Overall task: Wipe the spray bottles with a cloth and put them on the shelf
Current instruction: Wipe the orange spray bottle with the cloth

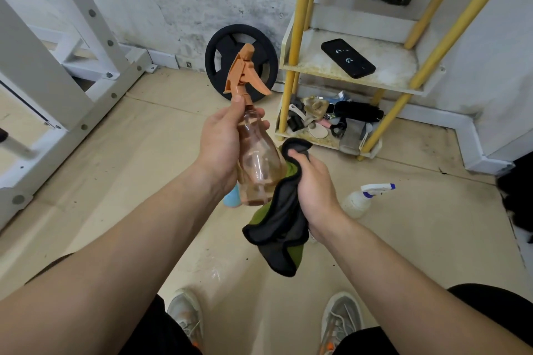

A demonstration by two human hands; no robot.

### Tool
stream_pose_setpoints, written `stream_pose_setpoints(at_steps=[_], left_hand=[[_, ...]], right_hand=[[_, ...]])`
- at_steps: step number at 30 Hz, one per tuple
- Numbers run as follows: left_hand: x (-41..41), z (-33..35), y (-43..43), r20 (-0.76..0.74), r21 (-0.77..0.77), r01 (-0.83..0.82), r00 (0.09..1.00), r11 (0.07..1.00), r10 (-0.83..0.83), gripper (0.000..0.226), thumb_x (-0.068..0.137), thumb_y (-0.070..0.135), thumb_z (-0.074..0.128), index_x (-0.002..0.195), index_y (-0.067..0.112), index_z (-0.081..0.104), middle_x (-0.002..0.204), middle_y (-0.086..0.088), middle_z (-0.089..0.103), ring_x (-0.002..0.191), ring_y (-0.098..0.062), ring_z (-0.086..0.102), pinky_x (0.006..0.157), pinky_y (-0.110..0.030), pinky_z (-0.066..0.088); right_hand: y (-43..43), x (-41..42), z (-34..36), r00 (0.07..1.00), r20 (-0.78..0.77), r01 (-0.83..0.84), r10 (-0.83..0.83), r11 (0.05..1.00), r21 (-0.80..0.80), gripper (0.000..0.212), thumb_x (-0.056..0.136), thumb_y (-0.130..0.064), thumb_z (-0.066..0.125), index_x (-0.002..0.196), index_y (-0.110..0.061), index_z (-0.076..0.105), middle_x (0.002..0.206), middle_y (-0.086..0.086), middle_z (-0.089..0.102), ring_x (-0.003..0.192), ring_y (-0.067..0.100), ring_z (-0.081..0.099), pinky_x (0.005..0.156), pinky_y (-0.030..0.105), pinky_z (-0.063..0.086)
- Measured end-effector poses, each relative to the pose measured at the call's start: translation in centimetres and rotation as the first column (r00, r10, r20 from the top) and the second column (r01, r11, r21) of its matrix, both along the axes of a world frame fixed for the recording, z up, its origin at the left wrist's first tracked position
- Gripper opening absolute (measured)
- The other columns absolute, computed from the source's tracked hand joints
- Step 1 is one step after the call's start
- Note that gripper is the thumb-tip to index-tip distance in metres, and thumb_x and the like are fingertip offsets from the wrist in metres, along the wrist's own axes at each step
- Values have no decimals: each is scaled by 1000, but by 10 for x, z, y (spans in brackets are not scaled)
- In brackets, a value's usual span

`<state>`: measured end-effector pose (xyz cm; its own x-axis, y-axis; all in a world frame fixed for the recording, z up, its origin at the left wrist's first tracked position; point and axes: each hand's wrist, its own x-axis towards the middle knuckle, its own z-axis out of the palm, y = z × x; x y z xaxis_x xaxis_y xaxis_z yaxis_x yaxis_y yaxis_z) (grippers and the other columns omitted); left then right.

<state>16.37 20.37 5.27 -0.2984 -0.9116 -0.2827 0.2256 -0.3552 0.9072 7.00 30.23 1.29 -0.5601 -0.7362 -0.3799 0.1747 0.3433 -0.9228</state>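
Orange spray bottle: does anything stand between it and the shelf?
Nothing visible stands in the open space between the orange spray bottle and the shelf. A black phone lies on its upper visible level, though, and clutter fills the bottom one.

The orange spray bottle [259, 164], a see-through tinted body under an opaque orange trigger head, is held off the floor in front of the shelf [354, 78]. It is tilted, head up, with the trigger lever toward the shelf. The left grip [222, 147] wraps its neck and shoulder. The cloth [284, 225], black on one face and green on the other, is bunched in the right grip [314, 193] against the bottle's lower side, its loose end hanging. A white spray bottle [356, 202] with a blue-and-white nozzle sits on the floor before the shelf, which has yellow posts and pale, stained boards.
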Motion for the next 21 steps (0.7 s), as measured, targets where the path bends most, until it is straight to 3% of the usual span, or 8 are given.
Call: stream_pose_setpoints(at_steps=[3, 5, 8, 9, 12, 16, 18, 21], left_hand=[[-3, 0, 3, 25, -16, -61, 998, 998, 61, 33, 103, 35, 53, 106, 4, 65, 93, -6, 73, 81, -19, 69, 76, -35, 58], [-5, -1, 6, 52, -22, -92, 994, 996, 93, 33, 101, 37, 57, 102, 6, 65, 92, -6, 71, 81, -20, 66, 84, -40, 56], [-12, -5, 16, 115, -43, -102, 988, 994, 107, 38, 99, 38, 59, 108, 1, 62, 86, -5, 67, 77, -18, 64, 81, -41, 57], [-13, -5, 19, 117, -51, -88, 989, 995, 94, 38, 99, 37, 60, 107, 0, 62, 81, -4, 65, 73, -17, 63, 78, -40, 56], [-14, -4, 24, 126, -94, 39, 992, 995, -27, 31, 102, 31, 57, 104, 2, 67, 84, -7, 69, 80, -20, 66, 89, -46, 56], [-10, 1, 26, 184, -132, 236, 960, 963, -210, 29, 107, 17, 44, 103, 13, 73, 97, -8, 76, 92, -18, 71, 93, -36, 56], [-5, 3, 23, 193, -136, 327, 935, 935, -299, 34, 107, 8, 39, 110, 15, 73, 100, -5, 77, 91, -12, 71, 86, -23, 57], [4, 4, 14, 238, -191, 414, 899, 890, -367, 37, 106, 3, 38, 122, 14, 69, 111, -8, 75, 99, -12, 69, 92, -25, 54]], right_hand=[[3, 4, 11, 934, -355, -48, 34, 998, -29, 29, 101, -42, 51, 83, -22, 62, 84, -5, 67, 85, 17, 62, 80, 38, 48], [5, 11, 18, 792, -606, -121, 75, 992, -36, 24, 102, -41, 46, 85, -28, 56, 91, -9, 60, 84, 15, 56, 74, 36, 43], [4, 22, 17, 493, -862, -169, 117, 985, 38, 45, 95, -49, 35, 128, -29, 57, 127, -7, 56, 102, 21, 60, 79, 38, 50], [3, 22, 15, 451, -885, -154, 117, 987, 53, 52, 94, -49, 33, 136, -29, 54, 133, -5, 55, 106, 23, 60, 81, 38, 51], [-2, 14, 11, 539, -840, -103, 65, 995, 12, 44, 100, -44, 38, 134, -24, 56, 131, -3, 58, 106, 24, 61, 77, 33, 42], [-3, 3, 6, 668, -743, -77, 26, 996, -34, 19, 104, -37, 46, 101, -21, 57, 105, -5, 59, 89, 18, 55, 71, 32, 34], [-3, -2, 7, 720, -693, -63, 25, 998, -30, 20, 105, -39, 47, 91, -25, 49, 94, -5, 57, 84, 17, 52, 69, 32, 32], [-6, -10, 7, 759, -650, -83, 36, 996, -42, 27, 105, -44, 45, 89, -23, 52, 88, -3, 59, 84, 20, 57, 68, 31, 34]])
